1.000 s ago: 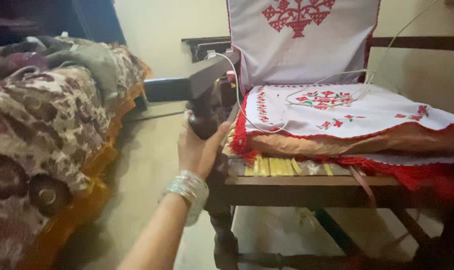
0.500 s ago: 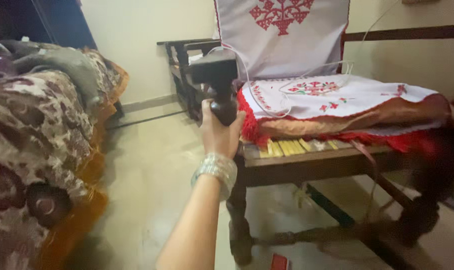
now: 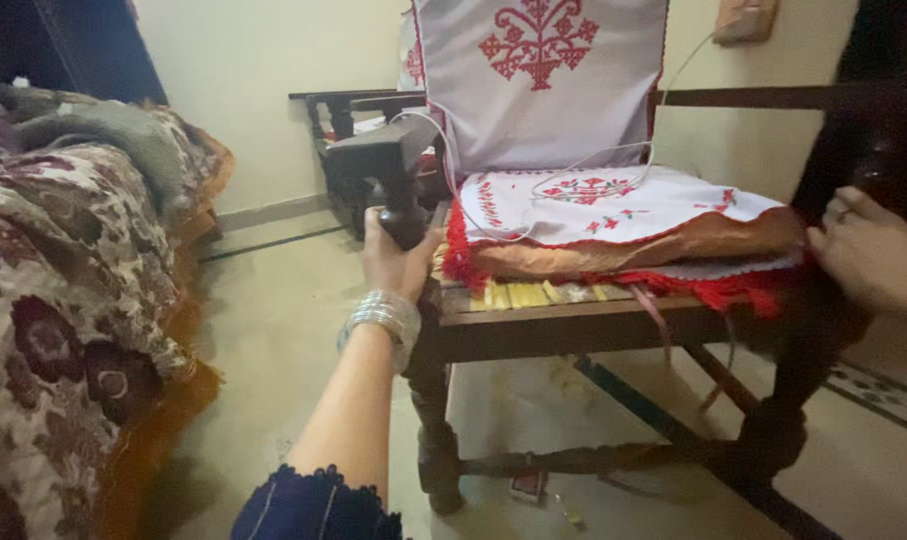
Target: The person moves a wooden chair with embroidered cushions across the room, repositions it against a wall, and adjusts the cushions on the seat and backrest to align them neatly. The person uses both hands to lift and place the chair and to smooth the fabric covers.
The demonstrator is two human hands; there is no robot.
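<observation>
A dark wooden chair (image 3: pixel 574 340) stands before me, its seat under a cushion (image 3: pixel 654 245) covered by a white cloth with red embroidery. My left hand (image 3: pixel 396 262), with silver bangles on the wrist, is closed around the chair's left arm post (image 3: pixel 404 215). My right hand (image 3: pixel 869 262) grips the chair's right arm post at the right edge of the view. A thin white cable (image 3: pixel 574 170) lies looped over the seat cloth and runs up the wall.
A bed with a floral brown blanket (image 3: pixel 64 280) fills the left side. Another wooden chair (image 3: pixel 339 125) stands behind, against the pale wall. Bare floor (image 3: pixel 274 350) lies between bed and chair. A small red object (image 3: pixel 526 487) lies under the chair.
My right hand has come into view and taken the right arm post. The view has pulled back and shifted, so the chair sits further left and more of its legs show.
</observation>
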